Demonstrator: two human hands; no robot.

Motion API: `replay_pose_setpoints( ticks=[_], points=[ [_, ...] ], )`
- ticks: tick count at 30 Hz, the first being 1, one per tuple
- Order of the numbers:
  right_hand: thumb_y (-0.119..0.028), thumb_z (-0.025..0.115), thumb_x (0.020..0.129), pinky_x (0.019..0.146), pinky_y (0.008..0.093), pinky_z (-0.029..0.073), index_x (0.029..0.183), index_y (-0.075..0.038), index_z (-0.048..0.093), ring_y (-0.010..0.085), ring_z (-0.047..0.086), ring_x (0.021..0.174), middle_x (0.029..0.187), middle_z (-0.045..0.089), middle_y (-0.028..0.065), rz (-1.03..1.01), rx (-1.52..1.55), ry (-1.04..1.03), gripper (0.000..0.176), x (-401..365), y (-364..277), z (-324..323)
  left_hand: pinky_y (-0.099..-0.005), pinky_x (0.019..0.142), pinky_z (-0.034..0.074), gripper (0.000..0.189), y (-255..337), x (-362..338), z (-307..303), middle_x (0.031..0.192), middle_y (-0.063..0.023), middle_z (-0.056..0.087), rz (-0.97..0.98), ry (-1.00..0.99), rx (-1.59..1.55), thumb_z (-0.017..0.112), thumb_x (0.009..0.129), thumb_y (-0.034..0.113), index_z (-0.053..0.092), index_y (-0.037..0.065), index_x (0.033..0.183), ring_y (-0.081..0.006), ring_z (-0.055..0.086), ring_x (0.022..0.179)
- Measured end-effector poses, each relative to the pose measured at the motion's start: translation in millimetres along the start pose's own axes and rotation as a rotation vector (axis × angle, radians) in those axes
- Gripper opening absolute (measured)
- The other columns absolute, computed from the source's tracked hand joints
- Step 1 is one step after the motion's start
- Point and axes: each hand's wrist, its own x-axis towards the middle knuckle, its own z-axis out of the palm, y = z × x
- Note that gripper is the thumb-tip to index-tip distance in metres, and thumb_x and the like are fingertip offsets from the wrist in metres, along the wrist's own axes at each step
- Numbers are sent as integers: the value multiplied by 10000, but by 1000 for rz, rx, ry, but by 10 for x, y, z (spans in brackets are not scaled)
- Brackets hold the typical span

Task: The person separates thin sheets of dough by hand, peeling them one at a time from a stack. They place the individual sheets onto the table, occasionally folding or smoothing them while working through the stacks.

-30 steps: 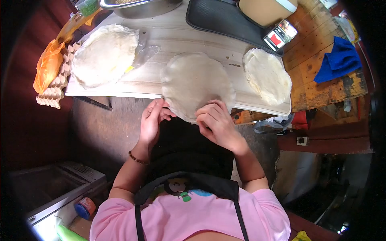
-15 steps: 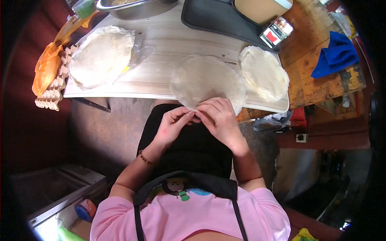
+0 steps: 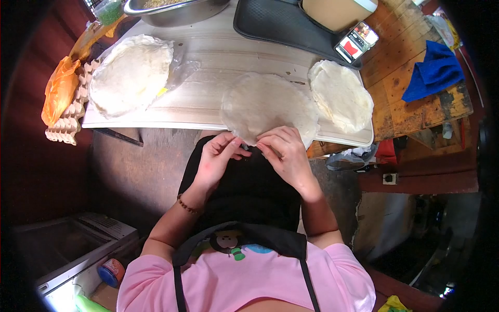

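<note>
A thin, round, pale dough wrapper (image 3: 267,104) lies at the table's front edge, its near rim hanging slightly over. My left hand (image 3: 219,156) is closed in a pinch at that near rim, thumb against the fingers. Just to its right, my right hand (image 3: 287,158) pinches the same rim, fingers bent over it. A small gap separates the fingertips of the two hands. To the right rests another pile of wrappers (image 3: 340,96). On the left a thicker stack of wrappers (image 3: 130,75) sits on clear plastic.
A black tray (image 3: 280,26) at the back bears a tan container (image 3: 335,13) and a propped phone (image 3: 357,42). A metal basin (image 3: 176,14) stands back left. Egg cartons (image 3: 66,129) with an orange bag (image 3: 60,91) are at far left, a blue cloth (image 3: 435,71) at right.
My left hand has shifted slightly left, so the fingertips of both hands are farther apart. My right hand stays at the rim. The wrapper has barely moved.
</note>
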Motion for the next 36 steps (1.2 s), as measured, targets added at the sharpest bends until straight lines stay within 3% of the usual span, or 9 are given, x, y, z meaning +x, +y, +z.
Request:
replay_pose_setpoints(
  ticks=[5, 18, 28, 36],
  points=[
    [-90, 695, 797, 824, 355, 426, 845, -46, 646, 258, 608, 865, 892, 667, 61, -3, 13, -16, 82, -21, 1, -51, -231, 703, 476, 167, 45, -6, -45, 909, -51, 678, 28, 92, 10, 574, 961, 174, 625, 24, 1013, -147, 680, 804],
    [-217, 708, 810, 761, 357, 452, 840, -56, 662, 261, 624, 814, 856, 654, 67, 82, -10, 0, 171, 193, -82, 141, -221, 728, 501, 120, 24, 40, 6, 924, -51, 661, 155, 21, 1, 579, 948, 81, 621, -16, 1003, -118, 658, 802],
    [-123, 690, 774, 750, 365, 446, 801, -66, 642, 260, 609, 797, 837, 637, 59, 38, -70, 4, 79, 226, -144, 150, -226, 751, 500, 99, 23, 54, 32, 943, -56, 663, 155, 26, 12, 573, 940, 37, 616, -23, 1006, -105, 637, 817],
    [-43, 675, 725, 715, 364, 440, 771, -64, 569, 264, 592, 771, 811, 596, 60, 26, -117, 73, 117, 235, -112, 201, -219, 742, 491, 91, 16, 41, 9, 915, -45, 658, 178, 12, 57, 577, 941, 46, 603, -15, 1004, -95, 628, 824]
  ],
)
